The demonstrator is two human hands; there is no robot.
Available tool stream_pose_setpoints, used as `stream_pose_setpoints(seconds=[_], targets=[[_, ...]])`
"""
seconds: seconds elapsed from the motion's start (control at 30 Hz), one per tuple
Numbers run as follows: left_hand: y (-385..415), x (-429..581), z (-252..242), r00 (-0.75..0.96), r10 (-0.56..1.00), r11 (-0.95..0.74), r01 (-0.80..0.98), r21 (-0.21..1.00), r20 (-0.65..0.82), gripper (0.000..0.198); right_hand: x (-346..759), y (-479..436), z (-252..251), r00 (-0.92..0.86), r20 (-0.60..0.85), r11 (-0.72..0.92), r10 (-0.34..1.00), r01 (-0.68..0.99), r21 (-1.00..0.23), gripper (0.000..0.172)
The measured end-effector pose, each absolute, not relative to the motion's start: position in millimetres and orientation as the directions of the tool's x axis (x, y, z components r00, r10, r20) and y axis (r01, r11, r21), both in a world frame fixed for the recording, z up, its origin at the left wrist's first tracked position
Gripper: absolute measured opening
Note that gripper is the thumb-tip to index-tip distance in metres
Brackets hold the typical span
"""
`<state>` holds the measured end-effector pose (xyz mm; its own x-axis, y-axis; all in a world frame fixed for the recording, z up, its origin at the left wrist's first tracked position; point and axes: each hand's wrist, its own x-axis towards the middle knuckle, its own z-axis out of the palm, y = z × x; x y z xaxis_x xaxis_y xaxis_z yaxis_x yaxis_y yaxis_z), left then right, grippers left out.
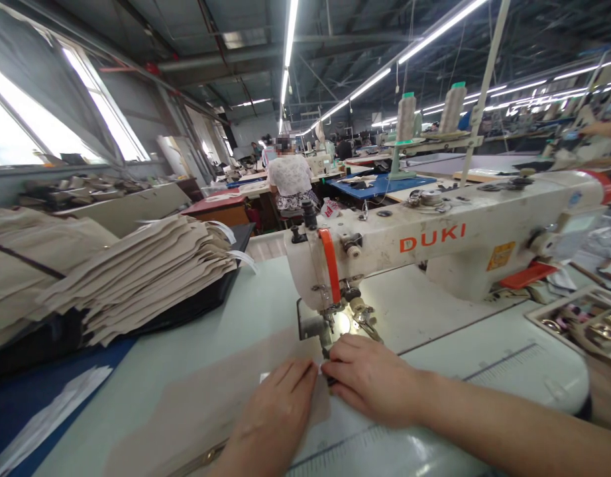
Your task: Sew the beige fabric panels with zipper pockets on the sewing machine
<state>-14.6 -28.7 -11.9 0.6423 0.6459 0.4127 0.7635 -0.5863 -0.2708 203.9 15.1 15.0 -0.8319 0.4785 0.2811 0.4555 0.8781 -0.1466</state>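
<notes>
A beige fabric piece (206, 404) lies flat on the pale sewing table (196, 338), its right end under the needle of a white DUKI sewing machine (435, 238). My left hand (278, 411) rests flat on the fabric, fingers stretched out toward the presser foot (327, 344). My right hand (370, 381) lies just right of it, fingertips pressed together at the fabric's edge by a small white label (264, 377), right below the presser foot.
A tall stack of beige cut pieces (136, 278) sits on a black tray at the left. A parts tray (584, 321) stands at the right edge. Thread cones (406, 116) rise behind the machine. A seated person (290, 182) works farther back.
</notes>
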Motion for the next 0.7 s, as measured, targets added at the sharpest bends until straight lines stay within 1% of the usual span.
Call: stream_pose_setpoints(seconds=[0.1, 0.17, 0.3, 0.5, 0.63, 0.7], targets=[[-34.6, -23.0, -14.9, 0.625, 0.64, -0.6, 0.77, -0.218, 0.446, 0.035, 203.6, 14.7, 15.8, -0.834, 0.275, 0.878, 0.479, 0.458, -0.139, 0.017], [-38.3, -28.2, -16.8, 0.612, 0.633, -0.609, 0.772, -0.182, 0.475, 0.038, 203.2, 14.7, 16.5, -0.834, 0.271, 0.877, 0.481, 0.459, -0.142, 0.017], [-40.4, -31.3, -17.6, 0.614, 0.642, -0.626, 0.766, -0.148, 0.46, 0.041, 203.1, 16.0, 17.0, -0.833, 0.274, 0.877, 0.481, 0.457, -0.149, 0.017], [-24.8, -15.7, -14.6, 0.613, 0.674, -0.607, 0.778, -0.165, 0.412, 0.04, 206.2, 27.3, 13.6, -0.81, 0.288, 0.859, 0.51, 0.498, -0.121, 0.016], [-9.6, -5.5, -16.0, 0.641, 0.642, -0.614, 0.758, -0.219, 0.421, 0.04, 209.8, 37.8, 11.3, -0.795, 0.29, 0.844, 0.533, 0.524, -0.114, 0.016], [-4.1, -3.5, -17.5, 0.642, 0.636, -0.618, 0.756, -0.216, 0.428, 0.04, 211.4, 41.5, 9.7, -0.784, 0.293, 0.834, 0.547, 0.539, -0.115, 0.017]])
